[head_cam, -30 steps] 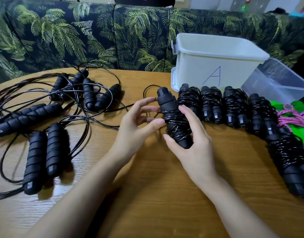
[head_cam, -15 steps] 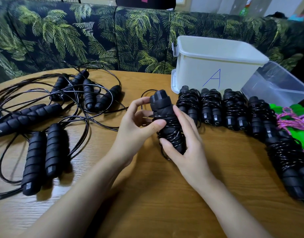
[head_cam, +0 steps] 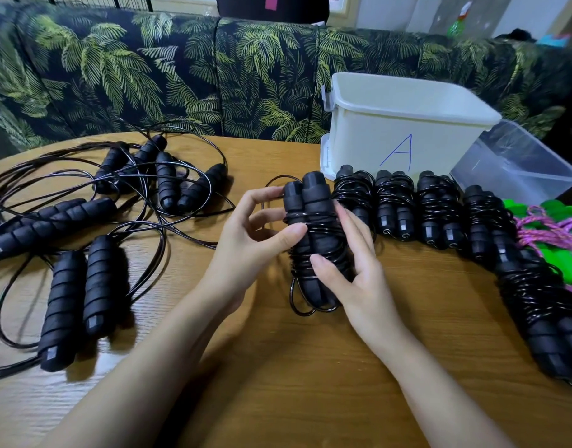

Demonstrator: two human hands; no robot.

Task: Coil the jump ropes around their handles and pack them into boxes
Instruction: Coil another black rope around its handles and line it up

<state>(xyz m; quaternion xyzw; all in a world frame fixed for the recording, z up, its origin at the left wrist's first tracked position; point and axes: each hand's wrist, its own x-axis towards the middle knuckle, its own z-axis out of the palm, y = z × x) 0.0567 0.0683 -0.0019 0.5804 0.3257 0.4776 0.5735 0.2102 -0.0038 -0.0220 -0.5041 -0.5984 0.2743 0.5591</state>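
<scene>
Between both hands I hold a black jump rope bundle (head_cam: 313, 227), two foam handles side by side with thin black cord wound round them and loose loops hanging at the bottom. My left hand (head_cam: 249, 240) grips its left side, thumb pressed on the cord. My right hand (head_cam: 352, 270) holds its right side and lower end. A row of coiled black ropes (head_cam: 417, 208) lies along the white box marked A (head_cam: 404, 130). Uncoiled black ropes (head_cam: 94, 221) sprawl at the left.
A clear plastic box (head_cam: 517, 163) stands to the right of the white one. A green-handled rope with pink cord (head_cam: 556, 227) lies at the right edge. One more coiled black rope (head_cam: 543, 312) lies near the right. A leaf-patterned sofa (head_cam: 181, 76) backs the wooden table (head_cam: 294, 367).
The bundle has turned more upright and shifted slightly toward me. My left thumb now presses on the wound cord, and loose loops hang below the handles.
</scene>
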